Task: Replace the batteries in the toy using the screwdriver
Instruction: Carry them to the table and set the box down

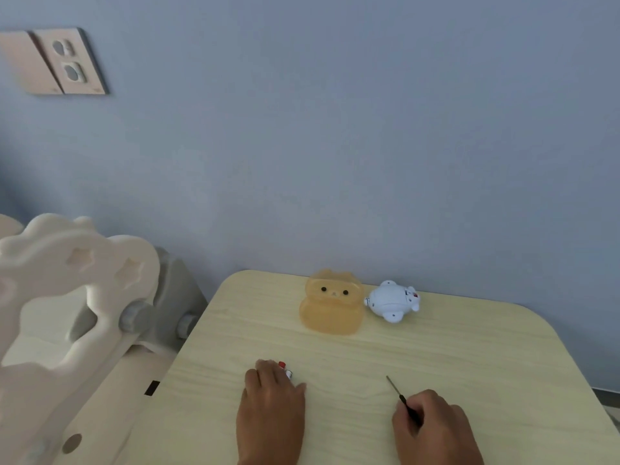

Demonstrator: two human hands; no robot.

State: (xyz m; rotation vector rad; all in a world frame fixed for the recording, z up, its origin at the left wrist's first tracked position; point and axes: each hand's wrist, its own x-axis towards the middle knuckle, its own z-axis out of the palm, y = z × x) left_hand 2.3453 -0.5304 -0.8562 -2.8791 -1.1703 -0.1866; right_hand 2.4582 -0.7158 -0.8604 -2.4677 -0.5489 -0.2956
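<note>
A slim dark screwdriver [397, 392] is being pinched by the right hand [432, 427]. Small red-and-white pieces [285, 369] are being covered by the left hand [271, 404]; whether they are gripped cannot be told. The white rounded plastic toy [391, 301] is lying well apart, far back on the pale wooden worktop [469, 364], so reaching for it could roll those pieces away.

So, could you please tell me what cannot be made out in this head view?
All in the head view.
Red-and-white things under the left hand: fingers cover most of them; what they are, and whether they are gripped, is unclear.
Screwdriver: handle hidden inside the right hand; tip too small to type.
White toy: far off; too small to see where it opens.
</note>
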